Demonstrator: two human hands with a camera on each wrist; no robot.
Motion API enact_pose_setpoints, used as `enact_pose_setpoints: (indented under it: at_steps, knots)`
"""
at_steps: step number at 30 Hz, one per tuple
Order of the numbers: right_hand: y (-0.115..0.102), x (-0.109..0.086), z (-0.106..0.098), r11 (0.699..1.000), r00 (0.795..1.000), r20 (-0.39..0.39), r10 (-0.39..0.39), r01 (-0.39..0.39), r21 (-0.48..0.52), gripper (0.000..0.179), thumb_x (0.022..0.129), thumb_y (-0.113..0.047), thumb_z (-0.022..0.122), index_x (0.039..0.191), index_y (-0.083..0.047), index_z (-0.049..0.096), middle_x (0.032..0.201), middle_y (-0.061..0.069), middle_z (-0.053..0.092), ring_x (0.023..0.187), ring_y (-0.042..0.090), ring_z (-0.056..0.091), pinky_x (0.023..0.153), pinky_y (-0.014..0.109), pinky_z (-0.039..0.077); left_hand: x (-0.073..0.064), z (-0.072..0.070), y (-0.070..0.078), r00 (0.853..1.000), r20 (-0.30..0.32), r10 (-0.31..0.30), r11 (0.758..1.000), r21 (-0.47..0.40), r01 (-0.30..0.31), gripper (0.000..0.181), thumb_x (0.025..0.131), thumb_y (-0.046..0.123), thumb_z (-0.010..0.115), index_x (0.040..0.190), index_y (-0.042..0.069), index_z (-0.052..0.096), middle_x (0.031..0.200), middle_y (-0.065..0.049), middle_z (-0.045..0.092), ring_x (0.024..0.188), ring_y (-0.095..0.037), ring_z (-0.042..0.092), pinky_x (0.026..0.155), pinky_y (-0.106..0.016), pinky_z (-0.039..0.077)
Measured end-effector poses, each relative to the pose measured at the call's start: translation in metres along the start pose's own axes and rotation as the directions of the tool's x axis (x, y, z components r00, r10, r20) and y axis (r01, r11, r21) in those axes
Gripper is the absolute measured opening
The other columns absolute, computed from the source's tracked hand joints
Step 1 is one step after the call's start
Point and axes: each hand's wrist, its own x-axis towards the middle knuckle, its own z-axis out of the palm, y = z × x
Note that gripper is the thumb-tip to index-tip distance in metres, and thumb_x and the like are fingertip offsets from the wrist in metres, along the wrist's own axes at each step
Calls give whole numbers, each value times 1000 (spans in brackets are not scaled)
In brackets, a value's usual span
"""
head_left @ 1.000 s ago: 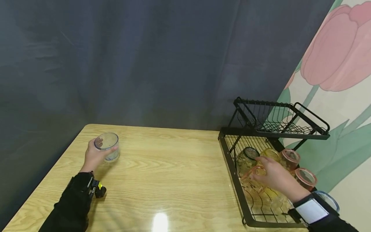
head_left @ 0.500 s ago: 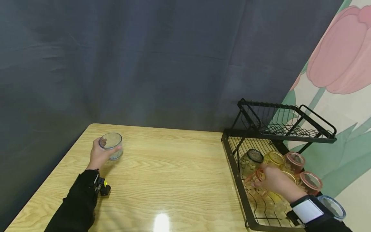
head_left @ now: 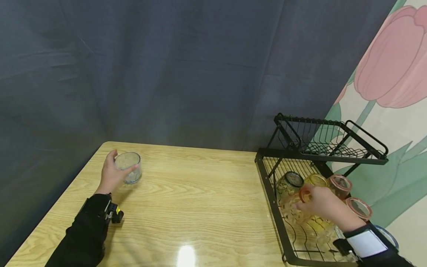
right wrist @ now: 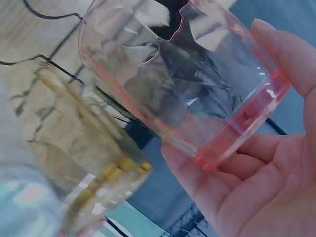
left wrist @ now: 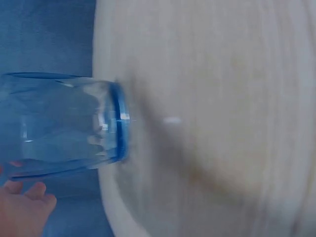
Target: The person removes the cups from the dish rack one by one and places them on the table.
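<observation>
A clear glass with a bluish tint (head_left: 134, 175) stands upright on the table at the left. My left hand (head_left: 111, 174) is beside it, fingers and thumb spread. In the left wrist view the fingertips (left wrist: 35, 190) lie just off the glass's upper part. Over the dish rack, my right hand (head_left: 325, 204) grips a pink-tinted glass (head_left: 293, 211). The right wrist view shows thumb and fingers round its thick pink base (right wrist: 242, 126), while its open end points away from the palm. A yellow glass (right wrist: 94, 163) is close beside it.
The black two-tier dish rack (head_left: 267, 202) stands on the table (head_left: 197, 193) at the right. On its lower tier are a dark-rimmed glass (head_left: 293, 179), a yellow glass (head_left: 317, 180) and several pink ones, bases up. A dark curtain (head_left: 183, 74) hangs behind.
My left fingers have loosened from the bluish glass, which stays in place. My right hand has closed round the pink glass's base and shifted it slightly up in the rack.
</observation>
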Motion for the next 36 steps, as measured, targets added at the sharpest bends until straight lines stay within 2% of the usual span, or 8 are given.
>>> enact_pose_setpoints:
  at_steps: [6, 11, 18, 25, 28, 30, 32, 36]
  knots:
    - [-10, -10, -17, 998, 999, -35, -13, 15, 65, 69, 75, -52, 70, 113, 4, 54, 87, 11, 64, 62, 16, 52, 49, 31, 43, -1, -6, 16, 999, -49, 24, 1000, 4, -24, 99, 82, 40, 69, 149, 2, 7, 152, -31, 14, 137, -51, 14, 107, -70, 20]
    - [-22, -17, -28, 993, 988, -138, -65, 78, 90, 77, 75, -57, 68, 118, 5, 53, 97, 20, 65, 68, 22, 57, 53, 37, 49, -2, -7, 32, 994, -58, 94, 995, -35, -96, 95, 83, 37, 69, 150, 6, 8, 154, -27, 14, 140, -46, 11, 109, -70, 17]
    - [-43, -16, -33, 979, 969, -232, -84, 124, 161, 70, 80, -54, 65, 124, -1, 51, 84, 8, 56, 54, 15, 38, 48, 29, 33, -6, 3, 64, 981, -33, 192, 969, -150, -195, 90, 84, 29, 69, 150, 9, 11, 155, -22, 17, 141, -39, 15, 115, -60, 16]
    - [-67, -13, -33, 944, 940, -333, -74, 174, 281, 66, 83, -45, 66, 131, -4, 48, 106, 19, 61, 92, 32, 57, 72, 46, 53, -16, 18, 103, 966, 4, 259, 918, -312, -245, 83, 85, 16, 69, 149, 11, 17, 154, -18, 22, 141, -34, 19, 116, -56, 20]
    - [-78, -10, -31, 885, 923, -377, -77, 238, 401, 58, 85, -35, 67, 131, -6, 48, 110, 18, 61, 95, 22, 59, 75, 32, 55, -23, 27, 120, 955, 16, 295, 887, -376, -268, 80, 85, 10, 68, 148, 10, 19, 153, -16, 26, 140, -31, 22, 115, -55, 23]
    - [-85, -9, -29, 821, 916, -394, -69, 277, 499, 54, 86, -30, 67, 131, -6, 47, 112, 15, 60, 91, 11, 58, 70, 20, 53, -28, 34, 130, 947, 25, 320, 862, -422, -280, 78, 85, 6, 67, 148, 9, 21, 153, -16, 27, 140, -29, 23, 115, -55, 23]
    - [-94, -9, -28, 736, 915, -399, -59, 310, 602, 52, 88, -25, 65, 132, -6, 46, 114, 9, 59, 91, 5, 58, 69, 14, 53, -31, 42, 139, 937, 36, 348, 833, -471, -291, 77, 85, 1, 65, 147, 7, 21, 153, -16, 27, 140, -29, 23, 115, -55, 23]
    - [-113, -10, -26, 492, 911, -411, -37, 375, 786, 41, 90, -15, 62, 128, -7, 48, 108, -4, 60, 88, 3, 58, 66, 13, 54, -39, 60, 156, 911, 60, 408, 763, -570, -304, 75, 84, -3, 63, 147, 5, 22, 152, -17, 28, 139, -28, 25, 115, -56, 23]
